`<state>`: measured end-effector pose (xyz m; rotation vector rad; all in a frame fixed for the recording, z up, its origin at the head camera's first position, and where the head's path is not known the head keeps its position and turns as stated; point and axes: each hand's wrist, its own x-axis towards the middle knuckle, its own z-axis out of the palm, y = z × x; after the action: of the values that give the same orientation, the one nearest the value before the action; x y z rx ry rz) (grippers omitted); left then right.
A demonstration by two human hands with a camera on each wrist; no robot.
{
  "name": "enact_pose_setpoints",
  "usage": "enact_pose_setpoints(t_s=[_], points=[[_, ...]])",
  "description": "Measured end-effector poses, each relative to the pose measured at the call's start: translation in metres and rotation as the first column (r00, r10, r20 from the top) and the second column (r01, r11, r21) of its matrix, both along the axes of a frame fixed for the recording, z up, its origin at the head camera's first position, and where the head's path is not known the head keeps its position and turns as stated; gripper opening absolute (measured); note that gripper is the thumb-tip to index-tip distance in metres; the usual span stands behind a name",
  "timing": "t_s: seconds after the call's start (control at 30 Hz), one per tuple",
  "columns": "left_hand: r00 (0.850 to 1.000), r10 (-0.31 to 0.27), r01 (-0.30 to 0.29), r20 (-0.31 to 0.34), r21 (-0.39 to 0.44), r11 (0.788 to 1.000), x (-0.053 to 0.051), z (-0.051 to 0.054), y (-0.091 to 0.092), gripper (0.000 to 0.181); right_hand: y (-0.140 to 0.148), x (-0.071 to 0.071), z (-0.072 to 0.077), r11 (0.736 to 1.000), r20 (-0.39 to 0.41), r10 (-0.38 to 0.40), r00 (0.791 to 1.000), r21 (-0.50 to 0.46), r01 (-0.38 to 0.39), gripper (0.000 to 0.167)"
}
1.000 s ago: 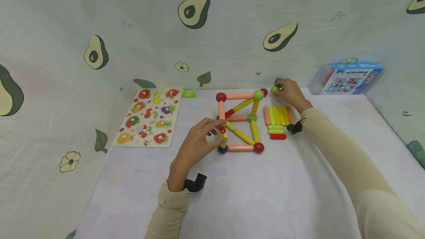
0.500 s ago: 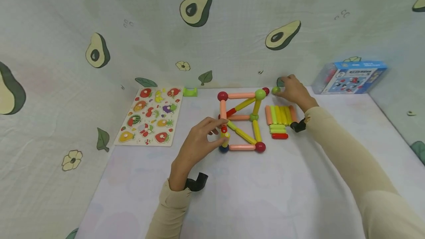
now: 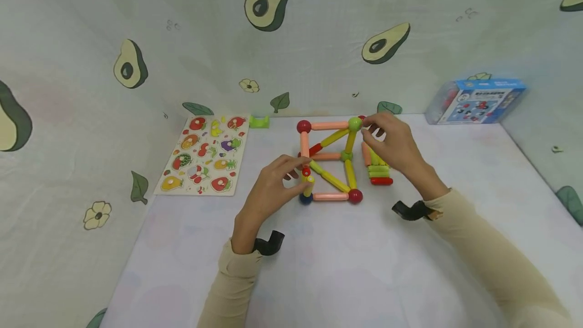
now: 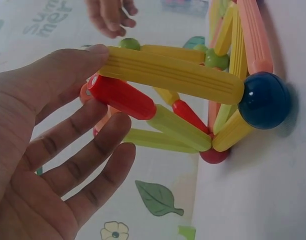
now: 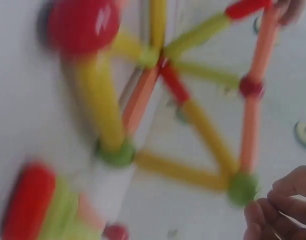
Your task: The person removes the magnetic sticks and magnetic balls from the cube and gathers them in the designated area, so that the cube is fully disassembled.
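Note:
My left hand (image 3: 268, 189) (image 4: 53, 125) is at the front left of a frame of rods and balls, thumb and index finger pinching the upper end of a yellow rod (image 4: 173, 75). That rod meets a dark blue ball (image 3: 305, 199) (image 4: 265, 100) at its other end. Beside my fingertips is the end of a red rod (image 4: 124, 97), my other fingers being loosely bent. By the upper right green ball (image 3: 355, 124) (image 5: 242, 189), my right hand (image 3: 393, 143) (image 5: 288, 205) has its fingertips close to or touching it, and no held piece shows. The right wrist view is blurred.
Short rods, including a red one (image 3: 381, 181), lie in a group right of the frame, partly behind my right hand. A fruit board (image 3: 205, 158) and a green piece (image 3: 259, 122) are at the left. A blue-topped box (image 3: 478, 105) stands at the back right.
My right hand has come left and nearer from the loose green ball beyond the rods to the frame's upper right green ball. The loose ball is out of sight. My left hand keeps its pinch.

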<state>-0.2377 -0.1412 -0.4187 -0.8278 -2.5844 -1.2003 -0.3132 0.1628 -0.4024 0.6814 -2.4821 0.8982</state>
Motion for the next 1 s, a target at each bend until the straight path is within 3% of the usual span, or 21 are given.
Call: enact_pose_setpoints(t_s=[0.1, 0.2, 0.37, 0.67, 0.83, 1.0], points=[[1.0, -0.002, 0.002, -0.005, 0.006, 1.0, -0.001, -0.001, -0.002, 0.054, -0.023, 0.025, -0.002, 0.989, -0.018, 0.145, 0.989, -0.028, -0.145, 0.017], [1.0, -0.006, 0.006, -0.008, 0.008, 1.0, -0.002, -0.002, -0.004, 0.054, -0.046, 0.046, -0.009, 0.957, 0.028, 0.289, 0.957, -0.045, -0.287, 0.025], [1.0, -0.005, 0.005, -0.012, 0.003, 1.0, -0.004, -0.003, -0.007, 0.051, -0.072, 0.064, -0.025, 0.912, 0.092, 0.409, 0.908, -0.074, -0.404, 0.033], [0.999, 0.008, -0.007, -0.04, 0.019, 1.0, -0.005, -0.006, 0.001, 0.041, -0.079, 0.072, -0.033, 0.908, 0.039, 0.418, 0.908, -0.052, -0.416, 0.028], [0.998, 0.016, -0.015, -0.053, 0.018, 1.0, -0.005, -0.004, 0.002, 0.042, -0.081, 0.077, -0.033, 0.912, 0.043, 0.409, 0.912, -0.037, -0.408, 0.04], [0.998, 0.015, -0.015, -0.058, 0.013, 1.0, -0.003, -0.005, 0.001, 0.042, -0.084, 0.082, -0.033, 0.914, 0.019, 0.406, 0.914, -0.015, -0.406, 0.037]])
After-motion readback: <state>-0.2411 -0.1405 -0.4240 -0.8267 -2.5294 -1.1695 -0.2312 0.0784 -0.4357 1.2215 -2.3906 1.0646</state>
